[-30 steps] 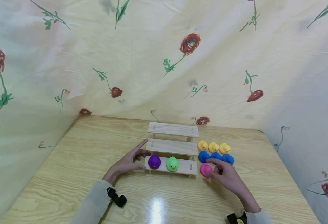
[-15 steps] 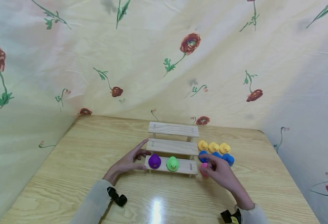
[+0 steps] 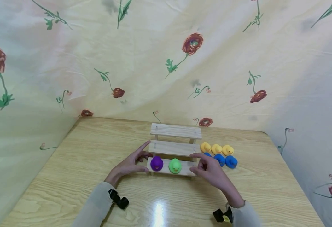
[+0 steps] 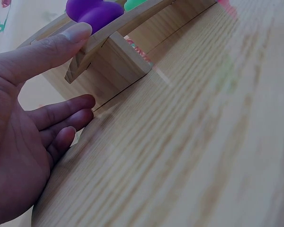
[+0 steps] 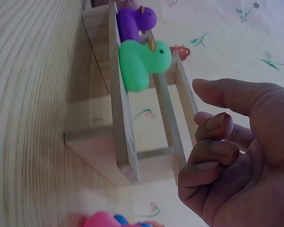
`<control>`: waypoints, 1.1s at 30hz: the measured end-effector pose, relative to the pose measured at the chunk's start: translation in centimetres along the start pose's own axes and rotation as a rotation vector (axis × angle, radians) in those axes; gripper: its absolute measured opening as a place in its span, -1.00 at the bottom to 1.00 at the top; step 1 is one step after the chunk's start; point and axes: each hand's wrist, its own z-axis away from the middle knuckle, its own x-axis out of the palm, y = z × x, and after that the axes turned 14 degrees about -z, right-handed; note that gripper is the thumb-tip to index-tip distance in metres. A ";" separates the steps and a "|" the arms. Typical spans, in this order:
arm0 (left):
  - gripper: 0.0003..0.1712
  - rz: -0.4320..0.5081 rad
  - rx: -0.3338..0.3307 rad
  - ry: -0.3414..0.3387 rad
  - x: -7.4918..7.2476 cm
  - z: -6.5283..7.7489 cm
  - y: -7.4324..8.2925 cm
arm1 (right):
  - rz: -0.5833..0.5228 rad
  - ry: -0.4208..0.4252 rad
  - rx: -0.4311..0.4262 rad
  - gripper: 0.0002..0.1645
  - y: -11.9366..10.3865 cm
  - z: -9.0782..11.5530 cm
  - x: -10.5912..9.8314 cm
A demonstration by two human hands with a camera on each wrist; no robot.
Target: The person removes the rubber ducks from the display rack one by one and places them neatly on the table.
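A three-tier wooden display stand (image 3: 172, 148) stands mid-table. On its lowest tier sit a purple rubber duck (image 3: 156, 163) and a green rubber duck (image 3: 175, 166), side by side. My left hand (image 3: 130, 162) spans the stand's left end, thumb touching the lowest board and index finger reaching to the middle one. At the other end, my right hand (image 3: 211, 168) hovers by the lowest tier with thumb and index finger apart, the other fingers loosely curled, and nothing between them. A pink duck (image 5: 102, 220) shows at the bottom edge of the right wrist view; in the head view the right hand hides it.
Right of the stand is a row of yellow ducks (image 3: 217, 149), with blue ducks (image 3: 231, 161) in front, one partly behind my right hand. Flower-print cloth (image 3: 143, 63) hangs behind the wooden table (image 3: 97, 138).
My right hand has moved left from the pink duck to the right end of the lowest tier. The left hand and the two ducks on the stand stay put.
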 end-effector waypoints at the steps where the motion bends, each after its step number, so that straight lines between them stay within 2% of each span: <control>1: 0.27 0.001 -0.001 0.000 0.0 0.0 0.0 | 0.003 -0.004 0.001 -0.50 -0.1 -0.2 0.2; 8: 0.27 0.007 0.001 -0.002 0.0 0.0 0.1 | -0.008 -0.038 -0.005 -0.48 -0.5 -0.9 1.4; 14: 0.27 0.005 -0.009 0.002 -0.1 -0.1 0.2 | -0.043 -0.071 0.025 -0.50 -0.7 -1.4 2.2; 20: 0.27 0.004 -0.009 0.003 0.0 -0.1 0.2 | -0.042 -0.099 0.015 -0.50 -0.8 -1.8 3.2; 25: 0.26 0.003 -0.008 -0.001 0.0 -0.1 0.1 | -0.031 -0.116 0.050 -0.50 -0.7 -2.0 3.9; 33: 0.27 0.007 -0.001 0.002 -0.1 -0.2 0.1 | -0.022 -0.134 0.059 -0.49 -0.3 -2.1 4.4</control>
